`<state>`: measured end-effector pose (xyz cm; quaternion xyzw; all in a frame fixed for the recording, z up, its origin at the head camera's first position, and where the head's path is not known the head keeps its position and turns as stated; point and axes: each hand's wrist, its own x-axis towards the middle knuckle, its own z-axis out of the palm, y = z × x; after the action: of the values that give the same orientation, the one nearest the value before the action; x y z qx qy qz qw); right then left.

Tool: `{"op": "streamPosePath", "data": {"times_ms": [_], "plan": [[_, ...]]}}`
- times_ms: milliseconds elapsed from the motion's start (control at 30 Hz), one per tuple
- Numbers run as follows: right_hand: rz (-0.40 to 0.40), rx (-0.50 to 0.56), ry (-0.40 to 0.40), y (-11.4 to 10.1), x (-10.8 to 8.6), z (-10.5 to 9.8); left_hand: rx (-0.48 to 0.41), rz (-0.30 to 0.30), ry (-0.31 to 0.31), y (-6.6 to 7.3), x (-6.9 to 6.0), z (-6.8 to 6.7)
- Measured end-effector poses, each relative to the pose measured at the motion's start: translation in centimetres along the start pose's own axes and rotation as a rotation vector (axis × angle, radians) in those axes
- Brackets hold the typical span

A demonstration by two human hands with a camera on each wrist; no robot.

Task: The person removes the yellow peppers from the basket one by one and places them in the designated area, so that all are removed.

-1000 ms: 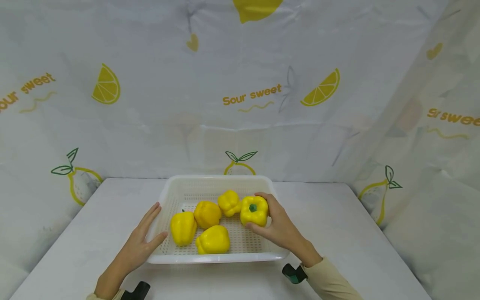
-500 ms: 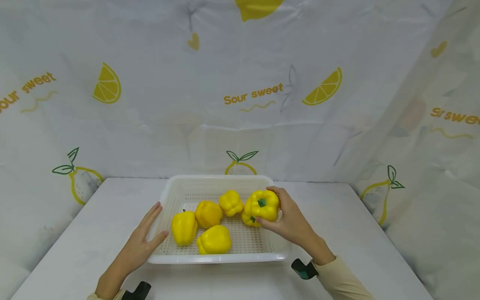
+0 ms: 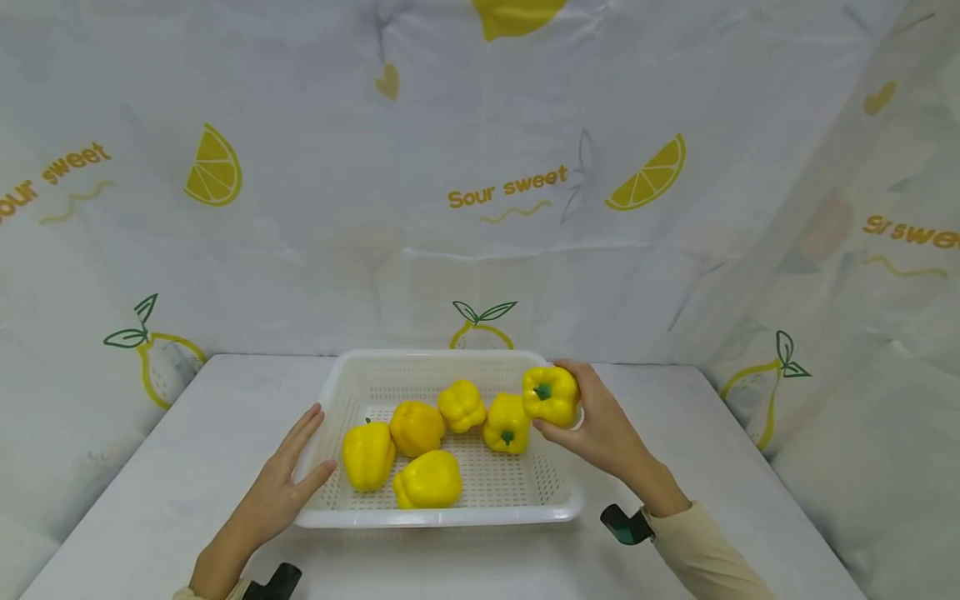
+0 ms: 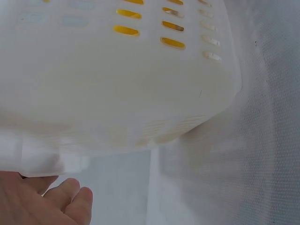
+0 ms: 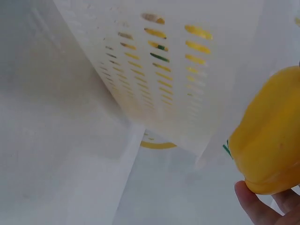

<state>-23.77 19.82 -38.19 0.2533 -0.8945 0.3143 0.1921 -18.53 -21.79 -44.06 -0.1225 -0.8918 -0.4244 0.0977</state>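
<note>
My right hand (image 3: 603,429) grips a yellow bell pepper (image 3: 551,394) at the right rim of a white plastic basket (image 3: 442,518), its green stem facing the head camera. In the right wrist view the held pepper (image 5: 269,136) shows beside the basket's slotted wall (image 5: 225,70), fingertips against its underside. Several yellow peppers lie in the basket, among them one pepper (image 3: 507,423) just left of the held one and another pepper (image 3: 428,481) near the front wall. At the basket's left rim rests my left hand (image 3: 277,492), fingers straight; in the left wrist view its fingers (image 4: 82,204) sit under the rim.
The basket stands on a white table (image 3: 660,467) that runs out to both sides of it. Behind and at the sides hangs a white sheet (image 3: 315,217) printed with lemons and lettering.
My right hand has lifted the pepper and carried it right, from inside the basket to its right rim. The pepper beneath it has come into sight. My left hand has stayed still.
</note>
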Motion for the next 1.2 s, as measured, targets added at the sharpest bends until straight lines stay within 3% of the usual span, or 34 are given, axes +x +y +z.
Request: {"op": "streamPosePath", "data": {"times_ms": [300,633,1200], "plan": [[0.081,-0.040,-0.006,1.5,0.5,-0.6,0.002,-0.005,-0.003,0.2,0.1,0.0],[0.052,-0.080,-0.005,3.1,0.7,-0.5,0.007,-0.031,-0.009,0.1,-0.1,0.0],[0.143,-0.074,-0.058,5.4,1.5,-0.9,0.015,-0.007,0.005,0.1,0.0,0.0]]}}
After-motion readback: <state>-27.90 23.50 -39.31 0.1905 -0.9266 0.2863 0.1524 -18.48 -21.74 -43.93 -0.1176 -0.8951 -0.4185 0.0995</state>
